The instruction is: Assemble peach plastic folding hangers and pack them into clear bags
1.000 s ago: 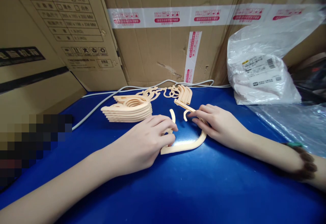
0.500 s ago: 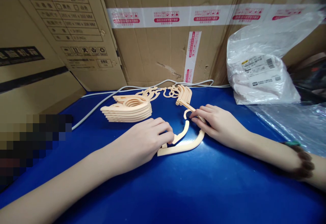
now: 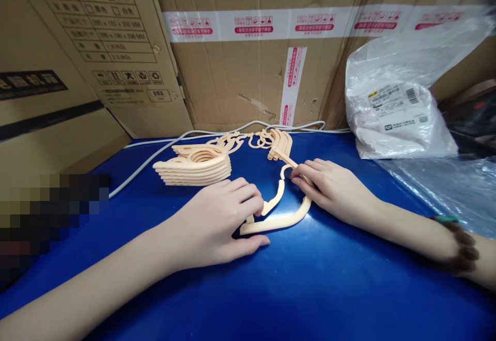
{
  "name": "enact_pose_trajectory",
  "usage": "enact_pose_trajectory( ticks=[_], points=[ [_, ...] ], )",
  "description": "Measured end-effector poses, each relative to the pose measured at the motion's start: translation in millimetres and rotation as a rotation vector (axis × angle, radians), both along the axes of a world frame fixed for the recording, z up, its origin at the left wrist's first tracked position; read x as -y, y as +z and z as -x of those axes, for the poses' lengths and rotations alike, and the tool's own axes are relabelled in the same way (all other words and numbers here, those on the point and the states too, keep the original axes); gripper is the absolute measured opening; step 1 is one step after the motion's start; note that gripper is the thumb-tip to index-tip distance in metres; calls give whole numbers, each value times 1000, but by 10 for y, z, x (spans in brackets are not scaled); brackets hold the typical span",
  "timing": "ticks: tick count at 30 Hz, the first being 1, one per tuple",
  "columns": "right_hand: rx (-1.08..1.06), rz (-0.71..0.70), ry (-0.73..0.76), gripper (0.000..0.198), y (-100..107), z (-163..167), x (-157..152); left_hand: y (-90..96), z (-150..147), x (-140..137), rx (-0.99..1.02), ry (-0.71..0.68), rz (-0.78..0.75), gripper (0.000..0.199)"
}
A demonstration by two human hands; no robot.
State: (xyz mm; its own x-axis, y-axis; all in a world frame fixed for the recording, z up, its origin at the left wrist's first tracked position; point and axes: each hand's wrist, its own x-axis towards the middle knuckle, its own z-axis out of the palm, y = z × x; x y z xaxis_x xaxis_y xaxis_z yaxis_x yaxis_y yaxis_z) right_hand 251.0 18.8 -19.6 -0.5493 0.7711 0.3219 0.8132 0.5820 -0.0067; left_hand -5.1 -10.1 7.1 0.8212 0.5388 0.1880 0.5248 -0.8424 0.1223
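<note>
My right hand (image 3: 329,186) has its grip closed on one arm of a pale hanger (image 3: 287,221) lying on the desk (image 3: 271,299). My left hand (image 3: 228,217) is at its near end, that grip loosely open, thumb apart from the fingers. This hanger looks partway handled: a curved piece (image 3: 278,195) lies inside its bend, near the hook (image 3: 283,171); whether they touch, I cannot tell. Left, a stack of hangers (image 3: 194,175) sits neatly layered; another bunch (image 3: 284,147) lies behind.
</note>
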Motion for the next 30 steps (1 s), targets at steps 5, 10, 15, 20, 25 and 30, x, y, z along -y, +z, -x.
enact_pose_trajectory(
  ticks=[5,10,15,20,25,30],
  points=[
    [-7,9,-6,24,7,10,7,-24,7,-20,0,-29,-13,15],
    [7,9,-10,24,12,10,1,-6,-9,-2,-7,-63,-8,13],
    [20,22,-4,24,12,8,-1,12,-15,15,-1,-68,5,12],
    [22,49,14,25,14,16,8,2,-29,8,3,-76,0,16],
    [39,70,4,25,24,24,16,-13,-27,4,2,-80,1,18],
    [55,63,-3,23,28,26,19,-17,-18,8,8,-81,-8,20]
  ],
)
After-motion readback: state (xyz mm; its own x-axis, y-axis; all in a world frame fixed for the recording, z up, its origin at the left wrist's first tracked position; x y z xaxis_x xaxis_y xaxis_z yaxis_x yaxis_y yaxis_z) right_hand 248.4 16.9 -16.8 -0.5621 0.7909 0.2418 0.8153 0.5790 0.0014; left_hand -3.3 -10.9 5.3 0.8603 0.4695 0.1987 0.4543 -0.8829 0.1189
